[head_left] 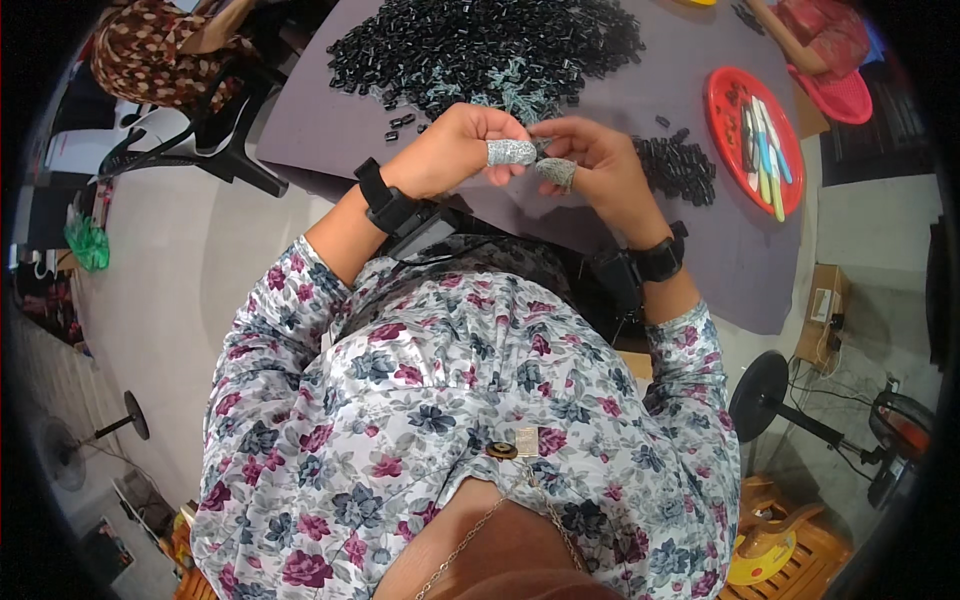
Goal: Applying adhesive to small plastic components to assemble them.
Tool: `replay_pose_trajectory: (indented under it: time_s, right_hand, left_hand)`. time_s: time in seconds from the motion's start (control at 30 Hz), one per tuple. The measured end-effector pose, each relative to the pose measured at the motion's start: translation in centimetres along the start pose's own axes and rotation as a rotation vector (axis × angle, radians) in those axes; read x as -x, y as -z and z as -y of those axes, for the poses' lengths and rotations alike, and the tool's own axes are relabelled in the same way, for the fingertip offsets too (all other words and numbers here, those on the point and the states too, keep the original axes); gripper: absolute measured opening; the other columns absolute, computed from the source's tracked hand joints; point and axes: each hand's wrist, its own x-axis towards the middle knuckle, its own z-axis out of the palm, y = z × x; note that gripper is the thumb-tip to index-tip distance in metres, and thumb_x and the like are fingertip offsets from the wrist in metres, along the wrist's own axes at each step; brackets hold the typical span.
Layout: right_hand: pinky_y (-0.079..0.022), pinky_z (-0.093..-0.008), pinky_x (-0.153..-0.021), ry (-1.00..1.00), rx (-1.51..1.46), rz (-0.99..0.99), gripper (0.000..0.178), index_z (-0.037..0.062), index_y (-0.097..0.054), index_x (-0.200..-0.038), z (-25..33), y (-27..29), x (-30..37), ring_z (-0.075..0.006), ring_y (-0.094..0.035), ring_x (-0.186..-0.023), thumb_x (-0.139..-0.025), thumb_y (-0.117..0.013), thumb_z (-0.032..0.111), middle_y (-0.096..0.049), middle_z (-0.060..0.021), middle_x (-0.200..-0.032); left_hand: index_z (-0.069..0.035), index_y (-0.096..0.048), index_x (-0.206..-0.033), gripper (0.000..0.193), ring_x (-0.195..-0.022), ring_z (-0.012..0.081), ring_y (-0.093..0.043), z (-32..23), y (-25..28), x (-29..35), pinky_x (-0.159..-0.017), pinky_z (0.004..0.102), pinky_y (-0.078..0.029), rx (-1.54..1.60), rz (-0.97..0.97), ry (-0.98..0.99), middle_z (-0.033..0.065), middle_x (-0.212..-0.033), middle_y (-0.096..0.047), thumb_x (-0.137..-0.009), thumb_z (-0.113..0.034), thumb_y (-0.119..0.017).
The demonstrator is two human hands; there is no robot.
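Note:
My left hand [468, 148] and my right hand [600, 172] meet over the table's near edge, fingers bent and pinched close together. A silvery-grey wrap covers my left thumb, and a similar grey one covers my right thumb. Something small and dark shows between the fingertips, too covered to name. Just beyond my hands spreads a large heap of small black plastic pieces [430, 55], with grey-green slender pieces [515, 90] among its near part. Beside my right hand lies a smaller pile of black pieces [680, 172].
On the right of the purple-grey table cover [740, 270] sits a red tray [715, 120] with several knife-like tools and small dark bits. Other people sit at the far left and far right. A black chair [225, 150] stands left; a fan [765, 395] stands lower right.

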Motion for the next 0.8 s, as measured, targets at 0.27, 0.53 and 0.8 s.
replay_pose_trajectory:
  time_s: [0.27,0.53,0.8]
  right_hand:
    - [-0.059,-0.0244,-0.073,0.011,-0.008,0.033,0.028,-0.0034,-0.063,-0.12,-0.3,-0.3,0.4,-0.0104,-0.068,-0.087,-0.091,-0.062,-0.003,-0.068,-0.0034,-0.098]
    - [-0.048,-0.0195,-0.065,0.015,-0.01,0.073,0.026,0.0,-0.065,-0.114,-0.5,-0.6,0.8,-0.0034,-0.062,-0.082,-0.088,-0.07,-0.001,-0.066,0.0012,-0.089]
    - [-0.052,-0.0309,-0.067,0.183,0.519,-0.007,0.036,0.0052,-0.063,-0.109,-0.2,-1.8,1.9,-0.0171,-0.064,-0.074,-0.076,-0.069,-0.007,-0.066,-0.0074,-0.087]
  left_hand:
    - [0.006,-0.067,-0.109,0.017,-0.066,0.0119,-0.069,0.7,-0.3,0.2,-0.061,0.0222,-0.058,0.228,0.01,0.116,0.0106,-0.085,-0.073,-0.099,-0.003,-0.057]
    - [0.005,-0.068,-0.107,0.016,-0.064,0.0111,-0.067,0.6,-0.6,0.1,-0.06,0.022,-0.057,0.222,0.048,0.14,0.0098,-0.083,-0.072,-0.098,-0.001,-0.057]
    - [0.003,-0.069,-0.103,0.013,-0.06,0.0067,-0.065,0.4,-0.4,0.4,-0.056,0.019,-0.054,0.071,0.134,0.185,0.0054,-0.08,-0.072,-0.094,-0.006,-0.067]
